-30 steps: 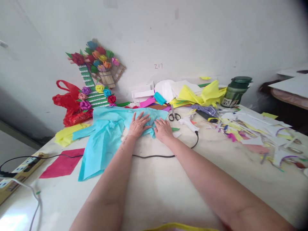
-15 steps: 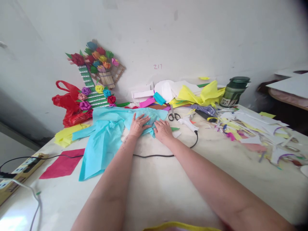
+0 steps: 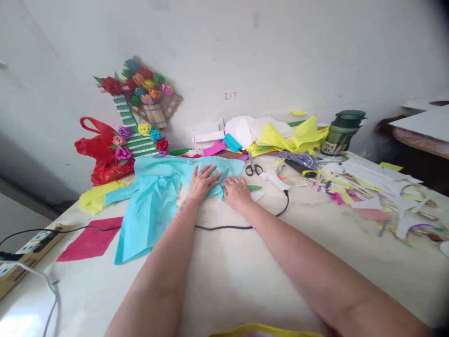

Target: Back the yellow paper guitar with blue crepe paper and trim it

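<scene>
A large, creased sheet of light blue crepe paper (image 3: 150,206) lies across the left and middle of the table. My left hand (image 3: 201,183) rests flat on it with the fingers spread. Beside it, my right hand (image 3: 237,191) lies palm down at the paper's right end, its fingers stretched out and touching the edge. Just right of that hand are a green paper piece (image 3: 254,187), a pair of scissors (image 3: 254,169) with black handles and a white glue gun (image 3: 274,179). The glue gun's black cord passes beneath both forearms.
Behind stand a green-striped craft with paper flowers (image 3: 142,145), a red plastic bag (image 3: 101,154) and a dark green bottle (image 3: 342,133). Paper scraps (image 3: 372,196) cover the right side. At left lie a red paper square (image 3: 91,239) and a power strip (image 3: 31,255).
My right hand has shifted very slightly to the left. The left hand stays flat on the blue paper, and the other things lie as before.
</scene>
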A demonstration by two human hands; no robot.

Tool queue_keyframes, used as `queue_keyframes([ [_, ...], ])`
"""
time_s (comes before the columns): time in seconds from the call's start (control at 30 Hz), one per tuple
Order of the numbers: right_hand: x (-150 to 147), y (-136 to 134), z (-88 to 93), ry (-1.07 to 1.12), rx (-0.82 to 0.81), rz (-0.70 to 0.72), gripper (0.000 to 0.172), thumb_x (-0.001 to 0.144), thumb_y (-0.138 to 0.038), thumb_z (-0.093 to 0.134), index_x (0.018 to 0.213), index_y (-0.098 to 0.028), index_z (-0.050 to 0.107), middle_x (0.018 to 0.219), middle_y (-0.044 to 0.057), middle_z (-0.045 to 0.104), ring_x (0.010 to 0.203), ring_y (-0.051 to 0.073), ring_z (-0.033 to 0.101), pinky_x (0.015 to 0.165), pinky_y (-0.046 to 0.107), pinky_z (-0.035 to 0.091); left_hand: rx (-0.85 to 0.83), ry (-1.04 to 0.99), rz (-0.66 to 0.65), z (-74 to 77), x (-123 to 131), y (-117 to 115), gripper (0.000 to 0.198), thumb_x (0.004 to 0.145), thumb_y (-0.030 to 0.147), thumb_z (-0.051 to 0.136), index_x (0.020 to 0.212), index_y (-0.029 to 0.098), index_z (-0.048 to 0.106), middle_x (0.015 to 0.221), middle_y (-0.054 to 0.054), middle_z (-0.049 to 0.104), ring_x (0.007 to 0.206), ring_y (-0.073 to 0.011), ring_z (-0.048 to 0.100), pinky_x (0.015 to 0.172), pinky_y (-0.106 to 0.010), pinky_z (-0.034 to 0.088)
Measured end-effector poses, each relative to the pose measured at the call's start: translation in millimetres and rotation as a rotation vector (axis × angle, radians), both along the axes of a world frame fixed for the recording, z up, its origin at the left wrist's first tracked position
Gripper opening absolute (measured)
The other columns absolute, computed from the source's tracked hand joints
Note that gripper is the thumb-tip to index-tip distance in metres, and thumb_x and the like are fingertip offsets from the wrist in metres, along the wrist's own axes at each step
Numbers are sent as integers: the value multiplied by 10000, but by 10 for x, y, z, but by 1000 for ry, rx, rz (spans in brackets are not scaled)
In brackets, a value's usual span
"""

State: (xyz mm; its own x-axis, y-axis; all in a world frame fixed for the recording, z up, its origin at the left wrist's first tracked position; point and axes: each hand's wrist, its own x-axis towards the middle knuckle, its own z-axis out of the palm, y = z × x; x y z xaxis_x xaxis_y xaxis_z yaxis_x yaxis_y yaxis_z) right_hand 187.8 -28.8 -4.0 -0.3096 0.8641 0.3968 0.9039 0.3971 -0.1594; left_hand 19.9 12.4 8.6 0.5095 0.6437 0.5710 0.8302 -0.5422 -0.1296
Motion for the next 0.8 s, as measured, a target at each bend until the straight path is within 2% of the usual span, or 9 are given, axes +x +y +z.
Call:
queue_keyframes([
  [0.17, -19, -42, 25, -2, 1, -14, 380, 841, -248, 385, 1134, -136, 599, 1282, 95, 510, 1252, 242, 332, 1029, 444, 149, 23, 4, 34, -16, 5, -18, 351, 846, 405, 461, 1168, 308, 563, 1341, -28, 453, 1278, -240, 344, 1082, -504, 104],
  [0.33, -62, -76, 51, 79, 71, -1, 388, 892, -308, 327, 975, -158, 675, 1223, 94, 559, 1205, 220, 388, 1030, 418, 145, 36, -8, 68, 3, 26, -73, 463, 818, 448, 480, 1255, 295, 485, 1411, -52, 349, 1348, -277, 157, 1072, -517, 102],
  [0.4, -75, -71, 55, 115, 93, 25, 384, 894, -331, 339, 924, -168, 685, 1211, 86, 567, 1190, 214, 400, 1027, 415, 154, 49, -41, 69, 47, 46, -122, 472, 824, 442, 468, 1266, 274, 472, 1425, -59, 324, 1352, -282, 130, 1068, -509, 112],
  [0.47, -76, -54, 54, 135, 93, 35, 309, 858, -332, 424, 875, -172, 687, 1191, 81, 576, 1158, 212, 425, 1019, 402, 178, 70, -112, 100, 108, 68, -180, 426, 860, 399, 411, 1256, 257, 478, 1400, -65, 368, 1336, -266, 190, 1054, -476, 164],
  [0.5, -73, -44, 52, 141, 84, 35, 260, 830, -318, 472, 852, -173, 686, 1179, 79, 580, 1132, 210, 443, 1011, 392, 197, 77, -161, 137, 140, 79, -209, 395, 878, 370, 372, 1232, 248, 499, 1354, -73, 430, 1302, -251, 268, 1032, -446, 216],
  [0.6, -51, -15, 45, 164, 56, 34, 162, 766, -271, 555, 807, -182, 684, 1146, 70, 589, 1055, 200, 484, 967, 361, 264, 16, -307, 325, 220, 115, -280, 390, 898, 360, 285, 992, 199, 628, 1019, -97, 639, 1008, -201, 539, 851, -320, 372],
  [0.7, -33, 4, 31, 209, 61, 44, 130, 741, -260, 579, 779, -199, 688, 1134, 56, 595, 1028, 195, 499, 934, 348, 300, -167, -365, 466, 263, 175, -323, 432, 875, 412, 297, 759, 184, 645, 714, -68, 655, 723, -152, 585, 663, -244, 382],
  [0.8, -27, 21, 8, 241, 61, 53, 117, 722, -254, 588, 746, -213, 695, 1132, 43, 603, 1030, 198, 507, 924, 349, 310, -331, -377, 518, 272, 251, -349, 421, 828, 442, 357, 668, 179, 643, 653, -70, 656, 660, -151, 585, 610, -238, 373],
])
